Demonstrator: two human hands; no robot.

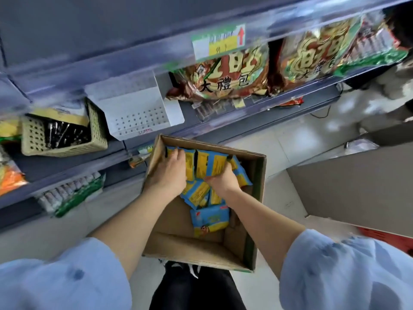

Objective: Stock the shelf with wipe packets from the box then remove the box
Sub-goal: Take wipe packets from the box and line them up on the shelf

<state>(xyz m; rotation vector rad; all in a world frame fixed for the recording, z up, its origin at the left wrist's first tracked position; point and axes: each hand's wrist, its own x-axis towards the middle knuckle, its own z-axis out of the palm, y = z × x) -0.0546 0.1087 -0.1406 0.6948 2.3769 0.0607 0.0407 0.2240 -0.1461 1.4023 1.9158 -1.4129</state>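
Left hand (170,173) and right hand (220,181) squeeze four upright wipe packets (202,167) (one box (256,189)).

single head-worn wide-angle view, steeply down and forward; close above the box (190,249); shelves (67,163) just ahead

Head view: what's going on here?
A person has both hands inside an open cardboard box in front of a shop shelf. The left hand and right hand grip a row of blue-and-yellow wipe packets at the box's far end. A few loose packets lie nearer the person.
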